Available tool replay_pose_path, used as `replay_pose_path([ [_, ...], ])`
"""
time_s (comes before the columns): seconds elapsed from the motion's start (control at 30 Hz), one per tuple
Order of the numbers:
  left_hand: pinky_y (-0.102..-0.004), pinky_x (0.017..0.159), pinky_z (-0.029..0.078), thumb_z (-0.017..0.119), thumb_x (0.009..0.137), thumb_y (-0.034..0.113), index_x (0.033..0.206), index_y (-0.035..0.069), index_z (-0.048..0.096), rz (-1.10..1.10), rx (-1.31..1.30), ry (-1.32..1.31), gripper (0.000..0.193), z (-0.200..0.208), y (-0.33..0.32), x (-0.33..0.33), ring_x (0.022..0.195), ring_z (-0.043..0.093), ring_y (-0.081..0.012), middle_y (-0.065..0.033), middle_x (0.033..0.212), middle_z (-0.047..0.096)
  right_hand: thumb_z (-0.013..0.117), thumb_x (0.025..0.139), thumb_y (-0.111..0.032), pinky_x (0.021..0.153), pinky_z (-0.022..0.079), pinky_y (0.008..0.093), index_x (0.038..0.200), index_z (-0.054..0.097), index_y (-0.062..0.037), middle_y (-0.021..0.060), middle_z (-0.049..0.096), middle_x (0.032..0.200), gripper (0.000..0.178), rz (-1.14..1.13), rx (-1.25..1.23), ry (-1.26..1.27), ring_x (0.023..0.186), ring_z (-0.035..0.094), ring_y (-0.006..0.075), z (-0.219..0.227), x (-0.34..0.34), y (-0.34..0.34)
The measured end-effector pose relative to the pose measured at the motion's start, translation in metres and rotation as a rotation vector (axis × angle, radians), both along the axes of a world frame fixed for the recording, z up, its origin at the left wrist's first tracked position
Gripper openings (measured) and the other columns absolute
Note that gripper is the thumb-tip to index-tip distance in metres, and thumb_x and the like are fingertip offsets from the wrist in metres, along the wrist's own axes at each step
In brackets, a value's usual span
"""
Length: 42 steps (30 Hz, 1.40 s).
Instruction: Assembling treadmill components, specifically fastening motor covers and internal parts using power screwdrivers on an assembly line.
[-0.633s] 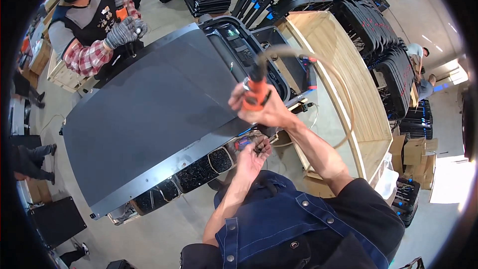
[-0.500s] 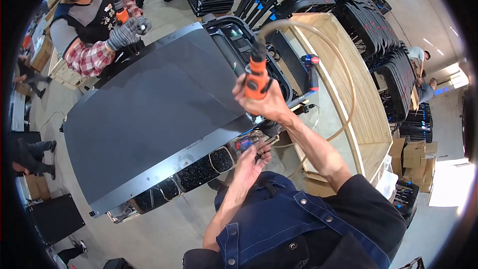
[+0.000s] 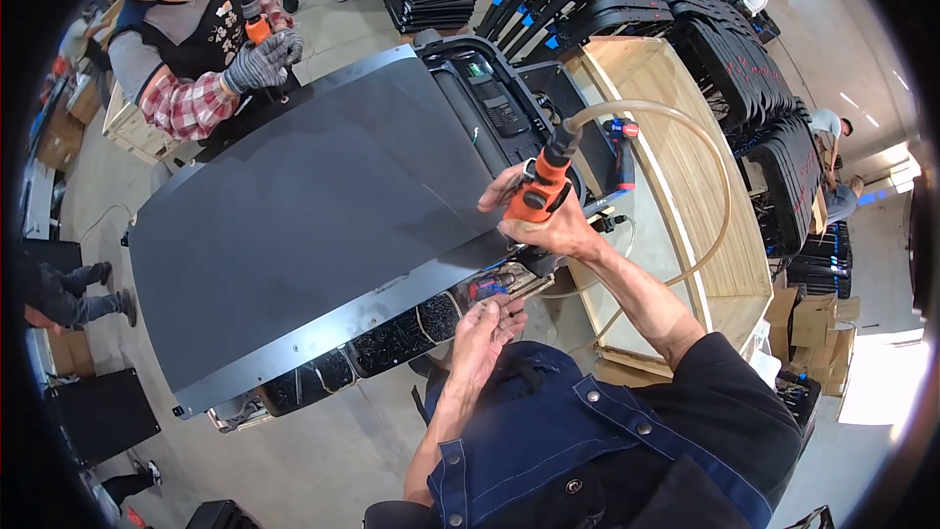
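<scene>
Firmly, the orange driver (image 3: pixel 541 196) is gripped by the right hand (image 3: pixel 566 227), whose fingers are wrapped around its body, above the near right corner of the dark panel (image 3: pixel 313 206). It is held roughly upright, with the pale hose (image 3: pixel 728 198) leaving its upper end and looping to the right; its lower tip cannot be made out. The left hand (image 3: pixel 476 338) is placed lower and nearer, just beside the trays (image 3: pixel 387 345) of small dark parts, with its palm turned up and its fingers half curled. Something small and dark seems to be pinched at its fingertips, but whether anything is truly held cannot be told.

For good work at this point, the driver is best held square to the surface, since a slanted tip would probably slip and mark the panel or its metal strip (image 3: pixel 323 333). The hose should be left slack and clear of the wrist, so that the tool is not dragged sideways. Small parts are probably best offered up singly by the left hand, with its fingers well clear of the tip, and the red-and-blue tool (image 3: pixel 490 286) beside that hand should not be knocked.
</scene>
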<state>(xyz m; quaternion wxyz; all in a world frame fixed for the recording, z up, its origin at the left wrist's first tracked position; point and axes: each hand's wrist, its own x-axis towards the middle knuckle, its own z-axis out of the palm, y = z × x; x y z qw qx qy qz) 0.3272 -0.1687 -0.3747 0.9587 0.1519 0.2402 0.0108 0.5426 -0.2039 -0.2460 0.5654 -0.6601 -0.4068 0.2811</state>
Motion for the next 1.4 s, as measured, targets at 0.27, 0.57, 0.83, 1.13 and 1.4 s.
replay_pose_path([
  [0.27, -0.0266, 0.075, 0.053, 0.064, 0.100, 0.026, 0.113, -0.001, 0.065, 0.077, -0.011, -0.013, 0.030, -0.016, 0.002, -0.003, 0.082, 0.059, -0.0131, -0.0031, 0.092, 0.061, 0.078, 0.074, -0.005, 0.083, 0.057, 0.0379, 0.112, 0.056, -0.0023, 0.0133, 0.069, 0.102, 0.043, -0.040, 0.019, 0.067, 0.097, 0.071, 0.0245, -0.007, 0.004, -0.009],
  [0.57, -0.0275, 0.071, 0.057, 0.064, 0.100, 0.024, 0.119, 0.001, 0.065, 0.168, -0.061, -0.011, 0.030, -0.016, 0.013, -0.012, 0.078, 0.066, -0.0143, -0.0044, 0.092, 0.069, 0.077, 0.076, -0.007, 0.085, 0.057, 0.0390, 0.111, 0.060, -0.0007, 0.0135, 0.070, 0.106, 0.039, 0.046, 0.037, -0.052, 0.099, 0.070, 0.0231, -0.012, -0.002, -0.012],
  [0.83, -0.0263, 0.074, 0.057, 0.065, 0.099, 0.029, 0.111, 0.008, 0.065, 0.333, -0.181, -0.011, 0.025, -0.012, 0.016, -0.017, 0.081, 0.064, -0.0146, -0.0028, 0.093, 0.069, 0.079, 0.079, -0.007, 0.091, 0.058, 0.0458, 0.122, 0.052, -0.0037, 0.0173, 0.065, 0.113, 0.051, -0.117, 0.404, 0.513, 0.100, 0.071, 0.0296, 0.003, -0.031, -0.025],
  [1.13, -0.0279, 0.074, 0.056, 0.064, 0.098, 0.032, 0.113, 0.009, 0.063, 0.440, -0.323, -0.073, 0.028, 0.004, 0.015, -0.030, 0.082, 0.062, -0.0167, -0.0037, 0.092, 0.065, 0.072, 0.081, -0.006, 0.101, 0.052, 0.0520, 0.124, 0.050, -0.0074, 0.0142, 0.061, 0.116, 0.048, -0.126, 0.530, 0.678, 0.101, 0.068, 0.0267, -0.016, -0.063, -0.018],
  [1.4, -0.0257, 0.065, 0.050, 0.063, 0.100, 0.032, 0.106, 0.009, 0.064, 0.503, -0.043, 0.173, 0.024, 0.017, 0.034, -0.057, 0.073, 0.059, -0.0130, -0.0009, 0.084, 0.062, 0.073, 0.083, -0.002, 0.101, 0.053, 0.0492, 0.125, 0.046, -0.0051, 0.0177, 0.061, 0.116, 0.049, -0.093, 0.543, 0.550, 0.103, 0.069, 0.0283, -0.021, -0.111, 0.004],
])
